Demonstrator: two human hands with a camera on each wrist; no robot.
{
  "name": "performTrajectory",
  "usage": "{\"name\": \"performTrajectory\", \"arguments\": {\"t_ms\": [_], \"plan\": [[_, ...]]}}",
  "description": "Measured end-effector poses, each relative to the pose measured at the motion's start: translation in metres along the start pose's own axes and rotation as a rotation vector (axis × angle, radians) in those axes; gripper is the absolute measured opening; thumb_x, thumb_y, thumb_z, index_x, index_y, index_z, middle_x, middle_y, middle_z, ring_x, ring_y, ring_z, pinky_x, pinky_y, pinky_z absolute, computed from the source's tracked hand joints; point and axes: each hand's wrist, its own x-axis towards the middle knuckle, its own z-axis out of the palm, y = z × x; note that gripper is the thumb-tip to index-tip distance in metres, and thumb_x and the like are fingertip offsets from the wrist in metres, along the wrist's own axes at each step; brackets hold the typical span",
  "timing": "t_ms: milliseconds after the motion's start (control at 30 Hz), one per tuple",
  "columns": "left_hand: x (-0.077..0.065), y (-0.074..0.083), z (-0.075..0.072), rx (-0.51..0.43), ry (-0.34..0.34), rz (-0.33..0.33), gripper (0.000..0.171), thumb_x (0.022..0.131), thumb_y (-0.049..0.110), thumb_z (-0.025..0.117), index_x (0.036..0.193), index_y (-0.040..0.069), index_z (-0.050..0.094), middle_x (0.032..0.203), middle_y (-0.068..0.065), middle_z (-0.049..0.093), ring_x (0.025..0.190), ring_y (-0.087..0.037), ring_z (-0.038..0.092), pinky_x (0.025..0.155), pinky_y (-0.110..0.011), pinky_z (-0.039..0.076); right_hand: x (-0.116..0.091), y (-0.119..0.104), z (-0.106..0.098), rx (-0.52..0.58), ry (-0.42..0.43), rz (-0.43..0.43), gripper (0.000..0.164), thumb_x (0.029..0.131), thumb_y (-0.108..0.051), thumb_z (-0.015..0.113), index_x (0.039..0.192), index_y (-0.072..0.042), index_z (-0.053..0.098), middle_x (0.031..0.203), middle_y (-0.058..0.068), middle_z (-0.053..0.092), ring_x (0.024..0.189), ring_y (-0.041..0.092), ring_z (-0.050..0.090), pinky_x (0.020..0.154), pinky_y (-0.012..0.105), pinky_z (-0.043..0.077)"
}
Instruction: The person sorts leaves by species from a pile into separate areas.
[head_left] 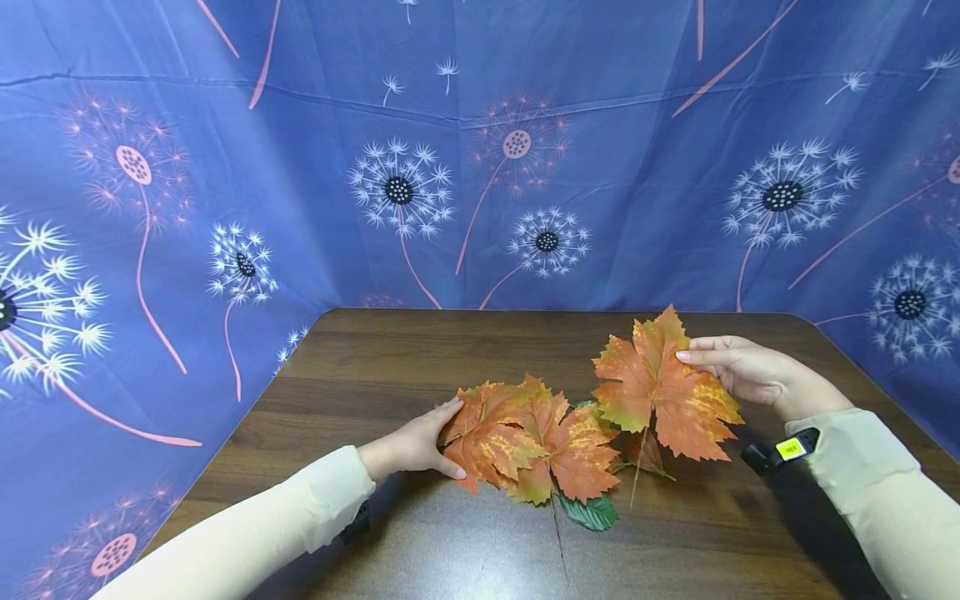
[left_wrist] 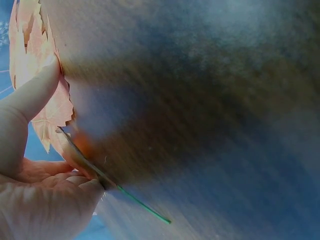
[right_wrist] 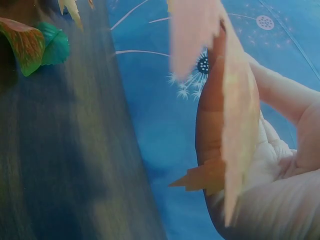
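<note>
Now, the right hand (head_left: 738, 371) is pinching a big orange leaf (head_left: 660, 392) right of the frame's middle, and the left hand (head_left: 412, 442) is holding another leaf (head_left: 495, 433) near the lower middle, so pulling hard could maybe tear them or snap a thin stem (head_left: 638, 467).

Over one counter (head_left: 360, 358), two hands, a left hand (head_left: 416, 442) and a right hand (head_left: 753, 375), accompany three large orange leaves (head_left: 663, 387), one of them nearer the right edge. At least one further, part-hidden orange leaf (head_left: 649, 457) shows, plus at least one green leaf (head_left: 588, 512) and two sleeves (head_left: 862, 467).
</note>
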Motion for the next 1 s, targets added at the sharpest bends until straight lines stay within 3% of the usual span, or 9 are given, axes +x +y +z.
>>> {"name": "performTrajectory", "arguments": {"t_ms": [267,567,700,733,800,833,867,933,1000], "plan": [[-0.0024,0.0022,-0.0011,0.01,-0.002,0.003,0.106,0.07,0.019,0.088,0.152,-0.001,0.024,0.16,-0.019,0.019,0.146,-0.041,0.018,0.117,-0.055,0.02,0.0008,-0.003,0.0007,0.006,0.06,0.006,0.032,0.104,-0.007,0.037,0.105,-0.016,0.068,0.101,-0.002,0.072,0.092,0.012,0.069,0.08,0.03,0.057],[-0.004,0.0016,-0.0028,0.026,-0.01,0.043,0.105,0.071,0.025,0.087,0.151,-0.002,0.025,0.159,-0.022,0.02,0.145,-0.045,0.018,0.116,-0.057,0.021,0.002,-0.0057,-0.0009,-0.203,0.317,0.112,0.01,0.102,-0.022,0.048,0.111,-0.023,0.053,0.104,-0.021,0.062,0.098,-0.004,0.057,0.102,0.03,0.043],[-0.0051,0.0022,-0.0037,0.025,-0.012,0.051,0.106,0.071,0.027,0.088,0.151,-0.002,0.025,0.159,-0.022,0.02,0.144,-0.046,0.018,0.115,-0.058,0.022,0.0012,-0.0067,-0.001,-0.125,0.32,0.107,0.016,0.103,-0.018,0.046,0.11,-0.023,0.06,0.103,-0.014,0.068,0.098,0.004,0.063,0.086,0.026,0.052],[-0.0049,0.0022,-0.0037,0.026,-0.012,0.05,0.106,0.071,0.027,0.088,0.151,-0.001,0.025,0.159,-0.022,0.02,0.144,-0.046,0.018,0.115,-0.058,0.022,0.0009,-0.007,-0.0009,-0.113,0.319,0.108,0.022,0.103,-0.018,0.045,0.121,-0.019,0.057,0.103,-0.014,0.068,0.097,0.004,0.064,0.085,0.026,0.053],[-0.0036,0.0016,-0.0028,0.008,-0.012,0.03,0.106,0.071,0.024,0.088,0.152,-0.001,0.024,0.159,-0.021,0.019,0.145,-0.044,0.017,0.116,-0.058,0.02,0.0009,-0.0077,-0.0003,-0.106,0.331,0.112,0.042,0.103,-0.019,0.045,0.144,-0.009,0.039,0.103,-0.015,0.067,0.096,0.003,0.064,0.083,0.024,0.053],[-0.0028,0.0012,-0.0024,0.01,-0.012,0.022,0.106,0.071,0.023,0.088,0.152,0.0,0.024,0.16,-0.02,0.019,0.146,-0.044,0.016,0.116,-0.057,0.02,0.0011,-0.0077,-0.0001,-0.123,0.336,0.116,0.056,0.103,-0.021,0.045,0.151,-0.004,0.023,0.113,-0.007,0.067,0.096,0.001,0.063,0.084,0.024,0.053],[-0.0023,0.0012,-0.002,0.013,-0.011,0.016,0.105,0.071,0.022,0.087,0.152,0.0,0.024,0.16,-0.02,0.019,0.146,-0.043,0.016,0.116,-0.057,0.02,0.0012,-0.0077,-0.0002,-0.15,0.343,0.122,0.068,0.103,-0.023,0.045,0.154,0.0,0.007,0.117,-0.008,0.065,0.097,-0.001,0.062,0.085,0.022,0.052],[-0.0013,0.0008,-0.0014,0.017,-0.013,0.001,0.106,0.071,0.022,0.087,0.152,0.001,0.023,0.16,-0.018,0.018,0.146,-0.042,0.016,0.117,-0.056,0.02,0.0012,-0.0072,-0.0011,-0.208,0.345,0.139,0.085,0.103,-0.029,0.045,0.149,0.004,-0.019,0.141,0.008,0.05,0.103,-0.006,0.057,0.094,0.023,0.048],[-0.0012,0.0011,-0.0012,0.02,-0.015,-0.007,0.106,0.071,0.022,0.087,0.153,0.001,0.023,0.16,-0.018,0.018,0.147,-0.041,0.016,0.117,-0.056,0.021,0.0019,-0.0064,-0.0024,-0.244,0.357,0.152,0.086,0.103,-0.032,0.045,0.149,0.004,-0.018,0.153,0.015,0.032,0.104,-0.009,0.054,0.102,0.027,0.043]]}}
